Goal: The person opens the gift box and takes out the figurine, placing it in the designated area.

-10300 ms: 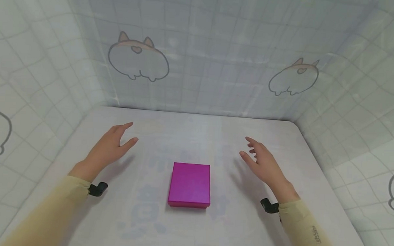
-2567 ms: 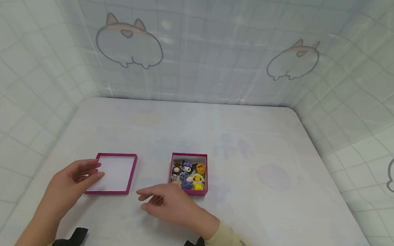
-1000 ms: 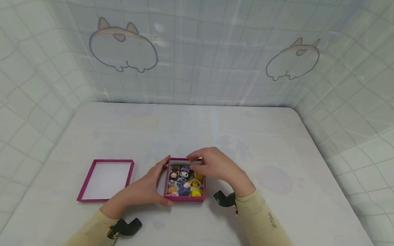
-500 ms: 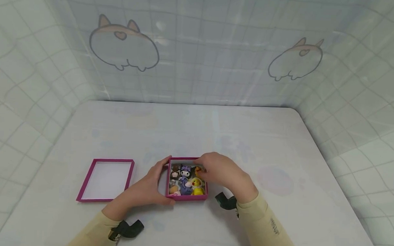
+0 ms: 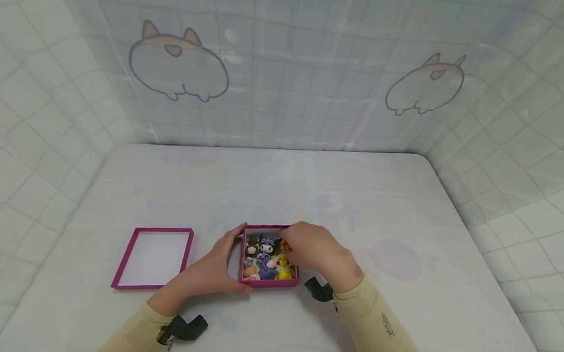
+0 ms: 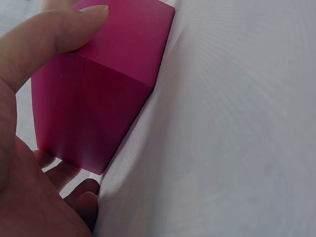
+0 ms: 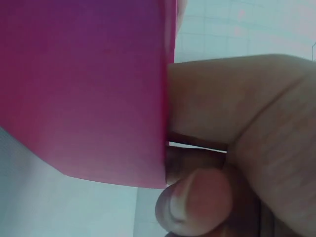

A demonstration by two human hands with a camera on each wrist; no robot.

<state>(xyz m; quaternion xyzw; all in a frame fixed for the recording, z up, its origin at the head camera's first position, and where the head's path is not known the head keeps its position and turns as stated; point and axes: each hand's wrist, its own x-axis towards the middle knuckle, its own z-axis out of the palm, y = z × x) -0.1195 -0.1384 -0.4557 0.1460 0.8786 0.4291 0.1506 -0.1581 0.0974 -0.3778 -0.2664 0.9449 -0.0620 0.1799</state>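
Note:
A magenta box (image 5: 273, 283) lies on the table, packed with small figurines. My left hand (image 5: 208, 272) grips its left side, thumb along the front wall and fingers toward the back corner. In the left wrist view the thumb (image 6: 64, 32) presses the outside of the box (image 6: 94, 108). My right hand (image 5: 319, 250) reaches over the right wall, fingers inside at an orange figurine (image 5: 285, 245); its fingertips are hidden, so I cannot tell whether they pinch it. Beside that figurine are a yellow one (image 5: 284, 269) and a purple-and-black one (image 5: 267, 246).
The magenta-rimmed lid (image 5: 155, 257) lies upturned, white inside showing, left of the box. Its lower right part is near my left wrist. A pale tabletop (image 5: 281, 186) extends behind, with grid-patterned curtains (image 5: 308, 83) around it.
The lid has come off and been set down on the left. My left hand has taken hold of the box. My right hand has moved from above the box's back-right corner down into it.

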